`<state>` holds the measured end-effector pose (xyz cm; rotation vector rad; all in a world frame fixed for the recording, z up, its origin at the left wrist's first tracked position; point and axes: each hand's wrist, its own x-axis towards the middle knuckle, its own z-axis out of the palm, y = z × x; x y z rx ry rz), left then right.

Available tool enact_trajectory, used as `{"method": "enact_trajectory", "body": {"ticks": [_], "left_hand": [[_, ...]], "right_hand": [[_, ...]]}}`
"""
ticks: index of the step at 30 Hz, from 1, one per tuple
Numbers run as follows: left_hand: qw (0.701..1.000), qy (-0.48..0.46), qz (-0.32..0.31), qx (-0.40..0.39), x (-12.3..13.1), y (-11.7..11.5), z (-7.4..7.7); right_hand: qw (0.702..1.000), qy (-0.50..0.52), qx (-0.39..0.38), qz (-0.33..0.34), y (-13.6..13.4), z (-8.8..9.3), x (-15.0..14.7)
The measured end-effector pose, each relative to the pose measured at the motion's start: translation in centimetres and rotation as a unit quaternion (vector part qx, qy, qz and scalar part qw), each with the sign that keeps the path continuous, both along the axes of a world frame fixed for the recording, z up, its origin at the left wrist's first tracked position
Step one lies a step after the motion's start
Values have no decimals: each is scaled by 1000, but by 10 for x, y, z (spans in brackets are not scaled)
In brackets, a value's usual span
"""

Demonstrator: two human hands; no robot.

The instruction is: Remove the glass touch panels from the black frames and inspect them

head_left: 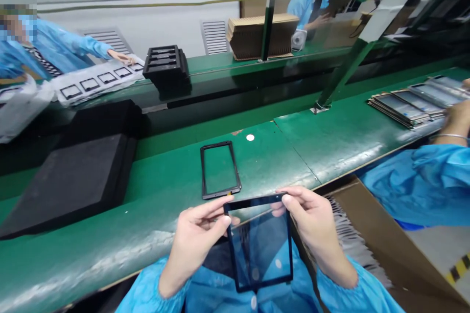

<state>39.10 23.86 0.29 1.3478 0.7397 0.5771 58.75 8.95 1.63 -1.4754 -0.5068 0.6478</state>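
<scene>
A clear glass touch panel (260,249) with a black border hangs tilted before my chest, just off the bench edge. My left hand (200,232) pinches its upper left corner between thumb and fingers. At the upper right corner my right hand (310,217) grips it the same way, its fingertips showing through the glass. Beyond the panel, a black rectangular frame (203,171) lies flat on the green bench, with a small yellow piece at its lower edge. Neither hand touches that frame.
Black foam blocks (81,166) stand on the left. Stacked black trays (165,66) sit across the dark channel. At right, a co-worker's hand (457,117) is by piled panels (407,102). A slanted post (345,73) meets the bench. An open cardboard box (382,234) is below right.
</scene>
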Motion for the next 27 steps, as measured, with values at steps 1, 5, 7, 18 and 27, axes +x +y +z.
{"method": "enact_trajectory", "body": {"ticks": [1,5,7,18,27], "left_hand": [[1000,9,-1,16,0,1,1],[971,72,-50,222,7,3,12],[937,103,-121,312,13,2,18],[996,75,-41,8,0,2,-2],[997,41,71,-16,-2,-7,-10]], "right_hand": [[1000,1,6,-2,0,0,0],[999,-7,9,39,7,-6,-6],[996,7,7,93,13,-10,-10],[975,77,-89,187,-26,-39,37],[993,96,-70,19,-27,-40,21]]}}
